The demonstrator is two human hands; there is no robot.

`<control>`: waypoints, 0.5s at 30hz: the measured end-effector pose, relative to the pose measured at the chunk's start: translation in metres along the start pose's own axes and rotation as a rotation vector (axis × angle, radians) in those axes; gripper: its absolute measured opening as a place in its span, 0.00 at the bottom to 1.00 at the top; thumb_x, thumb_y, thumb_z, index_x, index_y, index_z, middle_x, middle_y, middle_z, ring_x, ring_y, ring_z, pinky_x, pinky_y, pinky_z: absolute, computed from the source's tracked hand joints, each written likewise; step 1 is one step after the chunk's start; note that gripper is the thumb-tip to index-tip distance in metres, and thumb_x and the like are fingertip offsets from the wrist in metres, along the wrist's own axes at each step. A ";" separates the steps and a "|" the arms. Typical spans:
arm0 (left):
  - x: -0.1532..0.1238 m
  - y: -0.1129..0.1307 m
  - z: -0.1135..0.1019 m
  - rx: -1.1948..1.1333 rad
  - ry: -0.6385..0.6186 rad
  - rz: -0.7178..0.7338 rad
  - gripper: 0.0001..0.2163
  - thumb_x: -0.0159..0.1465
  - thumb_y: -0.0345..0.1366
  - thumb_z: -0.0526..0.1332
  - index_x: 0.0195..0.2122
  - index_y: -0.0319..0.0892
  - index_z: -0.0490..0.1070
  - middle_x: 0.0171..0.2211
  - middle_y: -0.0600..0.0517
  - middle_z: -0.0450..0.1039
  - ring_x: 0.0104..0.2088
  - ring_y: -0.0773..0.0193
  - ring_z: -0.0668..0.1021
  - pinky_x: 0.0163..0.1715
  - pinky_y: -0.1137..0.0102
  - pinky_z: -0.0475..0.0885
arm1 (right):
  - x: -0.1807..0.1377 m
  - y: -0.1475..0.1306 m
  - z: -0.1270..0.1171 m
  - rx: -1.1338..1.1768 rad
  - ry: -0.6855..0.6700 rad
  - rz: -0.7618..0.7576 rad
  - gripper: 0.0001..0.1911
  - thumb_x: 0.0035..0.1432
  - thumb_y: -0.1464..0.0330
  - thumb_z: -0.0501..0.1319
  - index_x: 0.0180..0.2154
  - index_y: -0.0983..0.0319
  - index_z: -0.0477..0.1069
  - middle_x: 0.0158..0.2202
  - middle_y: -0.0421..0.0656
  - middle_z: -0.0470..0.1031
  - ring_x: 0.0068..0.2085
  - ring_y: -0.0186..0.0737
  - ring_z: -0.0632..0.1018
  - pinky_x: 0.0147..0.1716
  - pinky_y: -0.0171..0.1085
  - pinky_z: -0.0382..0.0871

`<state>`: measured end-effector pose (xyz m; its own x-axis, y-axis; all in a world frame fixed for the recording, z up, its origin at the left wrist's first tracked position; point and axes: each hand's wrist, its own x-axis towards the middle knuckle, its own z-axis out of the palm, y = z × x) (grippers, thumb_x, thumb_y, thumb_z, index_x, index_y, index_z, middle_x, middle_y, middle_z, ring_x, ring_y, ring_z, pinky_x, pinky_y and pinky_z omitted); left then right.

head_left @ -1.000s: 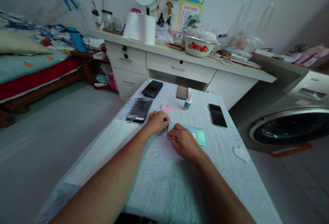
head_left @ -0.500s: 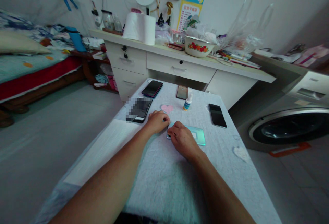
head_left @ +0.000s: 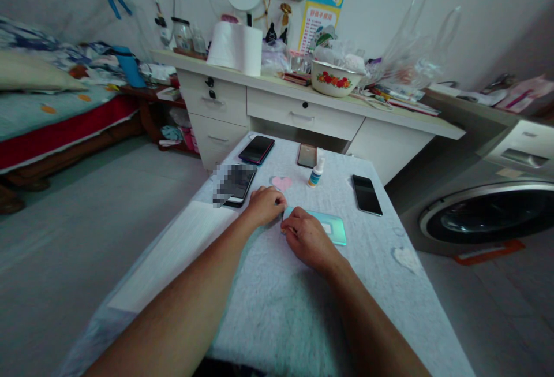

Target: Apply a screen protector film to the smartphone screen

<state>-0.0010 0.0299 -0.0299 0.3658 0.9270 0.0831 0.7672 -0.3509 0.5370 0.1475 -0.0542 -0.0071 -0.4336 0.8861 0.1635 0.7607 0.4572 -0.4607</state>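
Note:
A mint-green phone [head_left: 340, 234] lies on the cloth-covered table, back side up, with a pale rectangle on it. At its left end my left hand [head_left: 265, 205] rests with curled fingers on the corner. My right hand [head_left: 308, 237] lies across the phone's left part, fingertips pinched together near the same end. Whatever sits between those fingertips is too small to make out. Just beyond the hands are a pink heart-shaped patch [head_left: 281, 183] and a small white bottle [head_left: 316, 173] with a blue and orange label, standing upright.
Around the table [head_left: 277, 313] lie a dark phone [head_left: 257, 149], a partly blurred phone [head_left: 242, 182], a brown-edged phone [head_left: 307, 156] and a black phone [head_left: 366, 194]. Behind stands a white desk [head_left: 277, 105] with drawers. A washing machine [head_left: 497, 152] is on the right, a bed [head_left: 47, 111] left.
My right hand's fingertips have shifted very slightly at the phone's left end. My left hand and the phone stay nearly in place.

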 end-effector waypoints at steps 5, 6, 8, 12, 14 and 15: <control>0.001 -0.003 0.003 0.005 0.006 0.006 0.09 0.57 0.40 0.58 0.30 0.46 0.77 0.39 0.52 0.77 0.44 0.55 0.73 0.45 0.62 0.64 | 0.000 0.002 0.001 -0.001 0.010 -0.005 0.10 0.58 0.77 0.57 0.34 0.64 0.77 0.35 0.43 0.68 0.35 0.33 0.71 0.38 0.33 0.63; 0.002 -0.003 0.003 0.007 0.005 0.006 0.09 0.57 0.40 0.58 0.31 0.46 0.77 0.39 0.52 0.77 0.44 0.55 0.73 0.46 0.62 0.64 | 0.000 0.002 0.001 -0.004 0.008 -0.007 0.10 0.58 0.77 0.57 0.34 0.64 0.77 0.35 0.43 0.68 0.35 0.33 0.71 0.38 0.33 0.63; 0.002 -0.004 0.003 0.011 0.007 0.001 0.09 0.57 0.40 0.58 0.31 0.46 0.78 0.39 0.52 0.77 0.45 0.55 0.73 0.46 0.63 0.64 | -0.001 0.003 0.001 -0.009 0.002 -0.010 0.10 0.57 0.77 0.57 0.34 0.64 0.77 0.35 0.43 0.68 0.35 0.33 0.71 0.38 0.33 0.63; 0.002 -0.004 0.003 0.008 0.007 -0.006 0.09 0.57 0.40 0.58 0.31 0.47 0.78 0.39 0.52 0.77 0.45 0.55 0.73 0.46 0.62 0.64 | -0.001 0.004 0.001 -0.001 -0.006 -0.014 0.10 0.57 0.78 0.57 0.35 0.64 0.77 0.35 0.43 0.69 0.35 0.34 0.72 0.38 0.33 0.64; 0.001 -0.004 0.003 0.003 0.008 -0.002 0.09 0.57 0.40 0.58 0.31 0.47 0.78 0.39 0.52 0.77 0.45 0.55 0.73 0.46 0.62 0.64 | -0.001 0.005 0.000 0.010 -0.007 -0.015 0.11 0.56 0.79 0.57 0.34 0.63 0.77 0.35 0.43 0.69 0.35 0.34 0.72 0.38 0.33 0.64; 0.001 -0.004 0.003 -0.001 0.010 0.001 0.09 0.57 0.40 0.58 0.30 0.47 0.78 0.39 0.52 0.77 0.45 0.54 0.73 0.46 0.62 0.64 | -0.001 0.005 0.000 0.016 -0.008 -0.016 0.11 0.56 0.79 0.57 0.34 0.63 0.77 0.35 0.43 0.69 0.35 0.34 0.72 0.37 0.33 0.64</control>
<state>-0.0020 0.0320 -0.0348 0.3616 0.9278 0.0922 0.7663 -0.3521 0.5375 0.1519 -0.0532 -0.0097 -0.4497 0.8781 0.1636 0.7459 0.4699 -0.4721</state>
